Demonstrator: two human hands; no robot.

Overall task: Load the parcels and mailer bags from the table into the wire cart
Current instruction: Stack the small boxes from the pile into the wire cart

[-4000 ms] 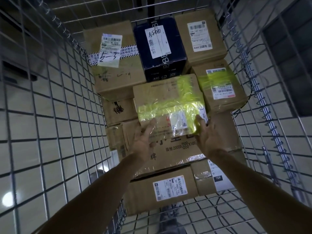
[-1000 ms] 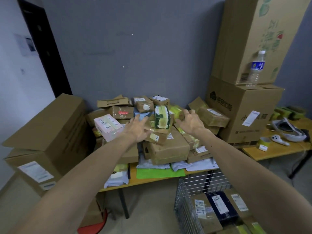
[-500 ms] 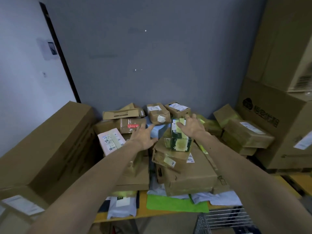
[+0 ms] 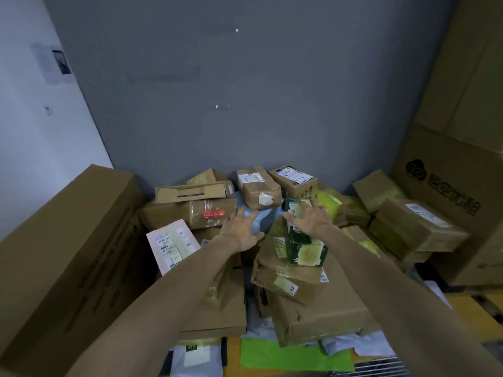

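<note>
Cardboard fills most of the view. A deep heap of parcels [image 4: 313,308] is stacked on the table [image 4: 233,357] against the grey wall, with flat mailers [image 4: 294,356] pinned under its near edge. Only a corner of the cart [image 4: 378,369] is caught at the bottom right, so its load cannot be read from here.

Both arms are stretched over the heap. The right hand [image 4: 310,219] is laid with fingers spread across the top of a green box [image 4: 299,243], which sits tilted on the uppermost brown parcels near the middle of the pile. The left hand [image 4: 242,232] is held just beside that box on its left, fingers also spread, above a blue bag [image 4: 258,221]. Nothing is clasped by either hand. The blur makes it hard to tell whether the left palm touches the box or the bag.

Judged from the table alone, the job is far from finished: a good many parcels and several mailers are yet to be moved. The green box looks to be the next piece to be lifted, and it has not been gripped yet. A large carton [image 4: 68,254] stands to the left of the pile, and whether it counts as cargo cannot be said.
</note>
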